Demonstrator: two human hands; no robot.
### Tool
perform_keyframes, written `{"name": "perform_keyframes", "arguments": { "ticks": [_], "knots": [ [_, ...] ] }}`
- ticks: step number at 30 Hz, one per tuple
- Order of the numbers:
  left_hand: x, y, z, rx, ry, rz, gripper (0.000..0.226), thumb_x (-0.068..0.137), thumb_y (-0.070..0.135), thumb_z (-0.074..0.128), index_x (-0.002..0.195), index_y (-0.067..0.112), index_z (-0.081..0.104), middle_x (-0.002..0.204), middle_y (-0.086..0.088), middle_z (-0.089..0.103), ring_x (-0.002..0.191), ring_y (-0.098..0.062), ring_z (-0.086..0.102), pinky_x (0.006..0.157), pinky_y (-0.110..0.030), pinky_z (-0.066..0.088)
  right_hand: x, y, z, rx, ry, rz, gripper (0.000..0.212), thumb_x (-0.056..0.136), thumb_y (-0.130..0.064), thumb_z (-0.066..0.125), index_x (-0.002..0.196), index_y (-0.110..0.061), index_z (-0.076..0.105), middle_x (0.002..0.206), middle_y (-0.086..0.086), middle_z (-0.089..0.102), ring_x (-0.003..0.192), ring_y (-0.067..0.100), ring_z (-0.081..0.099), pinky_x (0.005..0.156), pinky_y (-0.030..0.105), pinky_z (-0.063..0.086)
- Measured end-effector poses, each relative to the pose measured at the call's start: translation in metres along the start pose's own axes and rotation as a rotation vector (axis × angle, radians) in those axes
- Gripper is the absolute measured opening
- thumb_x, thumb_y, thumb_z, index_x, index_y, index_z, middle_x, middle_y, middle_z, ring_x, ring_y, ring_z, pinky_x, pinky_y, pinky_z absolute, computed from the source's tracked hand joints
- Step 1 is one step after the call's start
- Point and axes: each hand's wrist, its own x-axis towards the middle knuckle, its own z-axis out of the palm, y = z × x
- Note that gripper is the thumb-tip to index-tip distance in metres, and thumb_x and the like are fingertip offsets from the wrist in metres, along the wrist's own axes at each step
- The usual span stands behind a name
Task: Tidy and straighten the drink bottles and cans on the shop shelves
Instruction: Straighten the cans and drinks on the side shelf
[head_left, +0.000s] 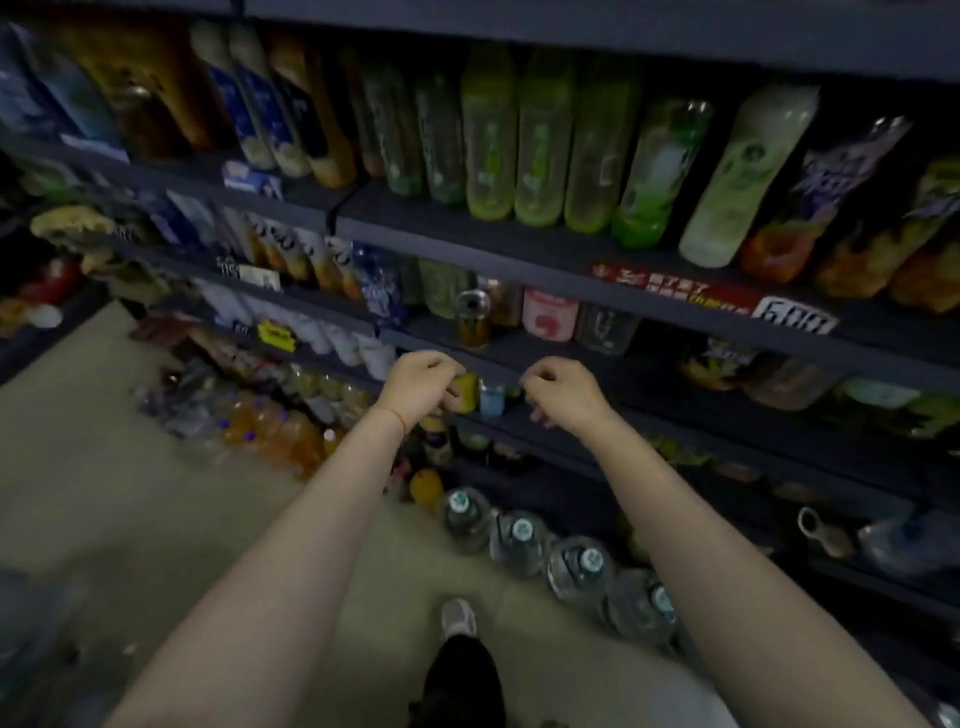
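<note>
Both arms reach forward and down to a low shelf (571, 441) of a dark shop rack. The left hand (418, 382) has its fingers curled round a small yellow can (466, 392) at the front edge of that shelf; the can stands upright, with its right side showing past the fingertips. Whether the thumb closes behind the can cannot be told.

Just to the right of the yellow can stands a pale blue can (492, 399), touching or nearly touching it. It sits in the gap between the two hands.

The right hand (558, 395) hovers just right of the blue can — fingers loosely curled, knuckles up, nothing visibly held. Whether its fingertips touch the shelf edge cannot be told.

One shelf higher, above and between the hands, a jar with a metal lid (471, 317) stands upright, with a pink-labelled container (549, 314) to its right. The top shelf carries a row of green bottles (540, 140) — tall, standing side by side.

On the floor (130, 493), large water bottles (519, 535) line the base of the rack. A grey shoe (458, 616) shows between the forearms.
</note>
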Motion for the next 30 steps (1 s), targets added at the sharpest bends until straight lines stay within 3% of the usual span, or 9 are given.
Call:
{"name": "perform_keyframes", "arguments": {
  "ticks": [6, 8, 11, 13, 16, 18, 24, 28, 30],
  "knots": [
    [0.041, -0.045, -0.009, -0.143, 0.003, -0.068, 0.026, 0.101, 0.02, 0.046, 0.089, 0.016, 0.069, 0.079, -0.005, 0.069, 0.065, -0.021, 0.066, 0.053, -0.028, 0.047, 0.047, 0.008, 0.046, -0.041, 0.031, 0.066, 0.014, 0.093, -0.02, 0.059, 0.107, -0.02, 0.06, 0.097, 0.005, 0.067, 0.092, 0.026, 0.066, 0.076, 0.042, 0.056],
    [0.064, -0.051, -0.016, -0.176, 0.004, -0.082, 0.025, 0.101, 0.019, 0.046, 0.092, 0.014, 0.068, 0.075, -0.003, 0.069, 0.064, -0.02, 0.065, 0.054, -0.027, 0.047, 0.073, -0.001, 0.054, -0.056, 0.062, 0.073, 0.027, 0.092, -0.02, 0.061, 0.118, -0.015, 0.057, 0.095, 0.001, 0.065, 0.092, 0.022, 0.063, 0.074, 0.036, 0.052],
    [0.102, -0.058, -0.025, -0.222, -0.016, -0.108, 0.022, 0.101, 0.019, 0.047, 0.099, 0.012, 0.067, 0.079, -0.004, 0.068, 0.062, -0.018, 0.062, 0.058, -0.026, 0.047, 0.114, -0.015, 0.069, -0.062, 0.108, 0.11, 0.047, 0.089, -0.018, 0.066, 0.132, -0.01, 0.049, 0.114, 0.0, 0.055, 0.106, 0.017, 0.055, 0.081, 0.026, 0.041],
    [0.129, -0.062, -0.031, -0.211, -0.033, -0.114, 0.021, 0.1, 0.019, 0.048, 0.1, 0.012, 0.068, 0.084, -0.006, 0.069, 0.062, -0.016, 0.063, 0.058, -0.025, 0.049, 0.146, -0.022, 0.084, -0.039, 0.179, 0.117, 0.055, 0.084, -0.02, 0.07, 0.133, -0.008, 0.049, 0.126, 0.004, 0.057, 0.119, 0.022, 0.056, 0.091, 0.027, 0.042],
    [0.164, -0.066, -0.038, -0.187, -0.041, -0.105, 0.02, 0.1, 0.016, 0.05, 0.1, 0.012, 0.069, 0.083, 0.0, 0.066, 0.066, -0.009, 0.06, 0.057, -0.015, 0.049, 0.193, -0.024, 0.102, -0.001, 0.252, 0.144, 0.079, 0.07, -0.042, 0.077, 0.138, -0.014, 0.047, 0.133, 0.009, 0.059, 0.124, 0.025, 0.056, 0.102, 0.031, 0.044],
    [0.183, -0.067, -0.04, -0.173, -0.069, -0.098, 0.019, 0.1, 0.018, 0.051, 0.104, 0.014, 0.069, 0.088, 0.003, 0.065, 0.073, -0.007, 0.06, 0.059, -0.011, 0.049, 0.21, -0.034, 0.109, 0.01, 0.261, 0.183, 0.086, 0.072, -0.041, 0.081, 0.143, -0.013, 0.04, 0.14, 0.009, 0.053, 0.127, 0.026, 0.052, 0.104, 0.028, 0.04],
    [0.208, -0.065, -0.037, -0.108, -0.204, -0.099, 0.025, 0.098, 0.021, 0.052, 0.118, 0.018, 0.066, 0.105, -0.004, 0.066, 0.093, -0.02, 0.064, 0.079, -0.03, 0.049, 0.227, -0.042, 0.112, -0.021, 0.309, 0.234, 0.073, 0.077, -0.041, 0.082, 0.136, -0.012, 0.05, 0.136, 0.005, 0.059, 0.123, 0.023, 0.056, 0.09, 0.018, 0.036],
    [0.203, -0.06, -0.032, -0.118, -0.223, 0.025, 0.039, 0.086, 0.026, 0.07, 0.122, 0.021, 0.057, 0.103, 0.006, 0.062, 0.093, -0.01, 0.061, 0.083, -0.028, 0.049, 0.212, -0.041, 0.101, 0.011, 0.255, 0.227, 0.066, 0.074, -0.047, 0.082, 0.129, -0.02, 0.057, 0.128, -0.002, 0.061, 0.12, 0.018, 0.057, 0.094, 0.021, 0.041],
    [0.194, -0.058, -0.029, -0.097, -0.246, 0.092, 0.044, 0.08, 0.028, 0.075, 0.119, 0.027, 0.054, 0.104, 0.01, 0.061, 0.094, -0.005, 0.059, 0.084, -0.027, 0.049, 0.202, -0.039, 0.098, 0.054, 0.189, 0.245, 0.055, 0.071, -0.053, 0.081, 0.117, -0.029, 0.061, 0.119, -0.005, 0.064, 0.115, 0.018, 0.06, 0.099, 0.031, 0.049]
  ]
}}
